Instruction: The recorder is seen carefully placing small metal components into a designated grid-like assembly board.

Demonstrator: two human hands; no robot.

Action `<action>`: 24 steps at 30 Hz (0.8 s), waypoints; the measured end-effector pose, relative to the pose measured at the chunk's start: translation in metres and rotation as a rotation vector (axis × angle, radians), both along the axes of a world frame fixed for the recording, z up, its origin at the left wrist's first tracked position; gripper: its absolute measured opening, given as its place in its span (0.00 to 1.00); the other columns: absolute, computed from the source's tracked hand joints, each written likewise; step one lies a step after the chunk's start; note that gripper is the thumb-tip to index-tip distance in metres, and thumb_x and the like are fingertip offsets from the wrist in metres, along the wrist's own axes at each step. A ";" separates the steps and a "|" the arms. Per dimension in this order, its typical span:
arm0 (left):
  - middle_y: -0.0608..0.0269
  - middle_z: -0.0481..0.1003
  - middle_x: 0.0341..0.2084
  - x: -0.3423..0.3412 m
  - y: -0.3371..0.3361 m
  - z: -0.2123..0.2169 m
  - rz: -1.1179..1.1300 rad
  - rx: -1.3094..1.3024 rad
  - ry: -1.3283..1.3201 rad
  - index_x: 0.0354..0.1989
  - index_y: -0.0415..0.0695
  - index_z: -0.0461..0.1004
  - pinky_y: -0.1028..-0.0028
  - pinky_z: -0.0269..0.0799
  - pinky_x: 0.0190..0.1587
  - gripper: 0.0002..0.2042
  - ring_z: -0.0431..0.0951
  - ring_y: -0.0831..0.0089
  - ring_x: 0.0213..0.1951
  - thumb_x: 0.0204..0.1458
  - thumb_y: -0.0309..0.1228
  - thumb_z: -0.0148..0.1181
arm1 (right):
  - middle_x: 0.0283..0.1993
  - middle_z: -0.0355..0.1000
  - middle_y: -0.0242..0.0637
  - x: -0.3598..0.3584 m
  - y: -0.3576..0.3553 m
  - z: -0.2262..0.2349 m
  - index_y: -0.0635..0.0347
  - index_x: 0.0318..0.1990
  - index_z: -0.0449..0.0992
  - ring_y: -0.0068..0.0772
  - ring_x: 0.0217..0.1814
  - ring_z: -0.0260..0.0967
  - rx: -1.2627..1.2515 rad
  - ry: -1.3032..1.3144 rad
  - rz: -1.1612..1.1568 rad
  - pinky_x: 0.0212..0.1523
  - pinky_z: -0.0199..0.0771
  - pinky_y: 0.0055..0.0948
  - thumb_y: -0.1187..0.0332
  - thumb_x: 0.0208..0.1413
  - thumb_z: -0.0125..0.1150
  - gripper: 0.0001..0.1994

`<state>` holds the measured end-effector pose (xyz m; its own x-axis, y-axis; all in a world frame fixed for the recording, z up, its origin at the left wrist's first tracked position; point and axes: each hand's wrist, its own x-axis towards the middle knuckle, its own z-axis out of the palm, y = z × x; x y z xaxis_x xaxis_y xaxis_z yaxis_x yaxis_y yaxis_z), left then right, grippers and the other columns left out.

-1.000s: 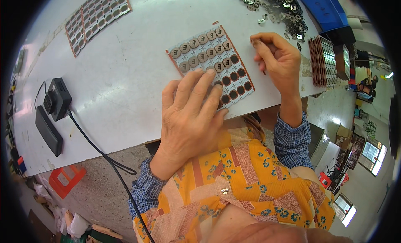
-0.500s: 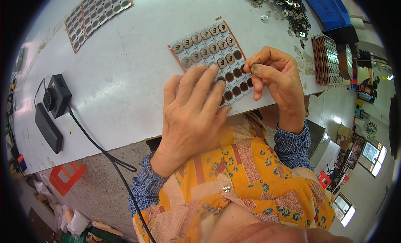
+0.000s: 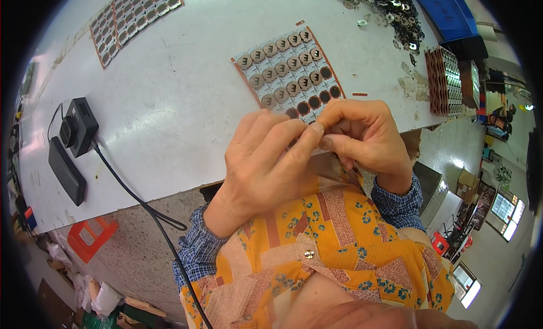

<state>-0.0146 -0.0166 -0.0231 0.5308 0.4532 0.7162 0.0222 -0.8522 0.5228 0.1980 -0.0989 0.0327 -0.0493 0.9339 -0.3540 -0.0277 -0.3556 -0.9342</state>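
Observation:
A square panel [image 3: 273, 56] of small round parts in rows lies on the table before me. Its far rows carry grey metal discs [image 3: 294, 63] with dark cut-outs; nearer rows show bare black circles [image 3: 314, 102]. My left hand [image 3: 263, 159] is over the panel's near left corner with bent fingers, its index tip meeting the right fingertips. My right hand [image 3: 365, 138] is closed in a pinch at the panel's near edge. Whatever lies between the touching fingertips is hidden. Both hands cover the panel's nearest rows.
Loose metal pieces [image 3: 404, 24] form a pile at the far right beside a blue bin [image 3: 444, 15]. Stacked panels [image 3: 441, 80] stand at the right edge. Another panel pair [image 3: 136, 18] lies far left. A black device [image 3: 79, 125] with a cable [image 3: 121, 179] sits at left.
My right hand has moved left and nearer to me, meeting the left fingertips. My left fingers, spread over the panel before, have drawn back and curled, uncovering more discs.

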 end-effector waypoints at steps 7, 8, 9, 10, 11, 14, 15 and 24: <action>0.54 0.83 0.41 -0.002 -0.004 0.002 0.053 -0.121 0.046 0.48 0.38 0.85 0.55 0.79 0.48 0.19 0.83 0.54 0.43 0.44 0.21 0.78 | 0.39 0.80 0.34 -0.004 0.002 -0.007 0.67 0.46 0.83 0.16 0.25 0.74 0.007 0.134 -0.220 0.19 0.70 0.17 0.81 0.67 0.66 0.04; 0.54 0.84 0.45 -0.001 -0.005 0.003 0.100 -0.089 0.088 0.49 0.39 0.85 0.53 0.79 0.53 0.20 0.84 0.53 0.48 0.45 0.22 0.78 | 0.37 0.80 0.34 -0.003 0.004 -0.009 0.67 0.46 0.83 0.16 0.25 0.74 0.089 0.038 -0.284 0.19 0.71 0.17 0.81 0.68 0.66 0.04; 0.54 0.84 0.45 -0.001 -0.005 0.005 0.098 -0.090 0.088 0.49 0.39 0.85 0.53 0.79 0.53 0.20 0.84 0.53 0.48 0.45 0.22 0.78 | 0.37 0.80 0.32 0.003 0.011 -0.012 0.67 0.49 0.84 0.15 0.27 0.74 0.172 -0.103 -0.288 0.21 0.71 0.16 0.79 0.70 0.66 0.05; 0.54 0.84 0.51 -0.001 -0.006 0.006 0.138 -0.063 0.206 0.51 0.40 0.84 0.51 0.75 0.60 0.21 0.82 0.52 0.55 0.46 0.24 0.77 | 0.37 0.80 0.32 0.010 0.017 -0.015 0.67 0.49 0.84 0.15 0.27 0.74 0.162 -0.106 -0.295 0.21 0.71 0.16 0.79 0.70 0.66 0.05; 0.54 0.83 0.57 -0.001 -0.006 0.007 0.177 -0.047 0.327 0.53 0.40 0.84 0.48 0.71 0.66 0.22 0.81 0.52 0.62 0.47 0.26 0.77 | 0.35 0.80 0.28 0.017 0.023 -0.018 0.65 0.49 0.85 0.12 0.27 0.73 0.207 -0.243 -0.291 0.23 0.71 0.15 0.78 0.71 0.66 0.05; 0.54 0.80 0.66 -0.001 -0.004 0.009 0.130 -0.136 0.400 0.55 0.42 0.84 0.44 0.63 0.73 0.23 0.74 0.51 0.72 0.48 0.30 0.78 | 0.32 0.79 0.24 0.029 0.029 -0.027 0.63 0.48 0.86 0.07 0.28 0.70 0.276 -0.415 -0.247 0.26 0.68 0.14 0.78 0.71 0.67 0.04; 0.54 0.80 0.66 -0.001 -0.004 0.009 0.132 -0.126 0.402 0.55 0.42 0.84 0.44 0.63 0.73 0.23 0.74 0.51 0.72 0.48 0.30 0.78 | 0.34 0.80 0.24 0.030 0.029 -0.029 0.64 0.51 0.86 0.09 0.33 0.74 0.270 -0.461 -0.250 0.30 0.72 0.13 0.79 0.71 0.67 0.06; 0.56 0.80 0.65 -0.002 -0.002 0.012 0.111 -0.142 0.433 0.55 0.44 0.85 0.44 0.64 0.72 0.26 0.75 0.50 0.70 0.44 0.36 0.80 | 0.43 0.83 0.32 0.046 0.039 -0.028 0.67 0.53 0.83 0.12 0.44 0.80 0.343 -0.640 -0.023 0.42 0.80 0.14 0.81 0.69 0.69 0.08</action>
<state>-0.0162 -0.0189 -0.0114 0.7097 0.6020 0.3659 0.3515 -0.7528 0.5566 0.2436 -0.0596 0.0046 0.0903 0.9959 0.0059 0.5574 -0.0456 -0.8290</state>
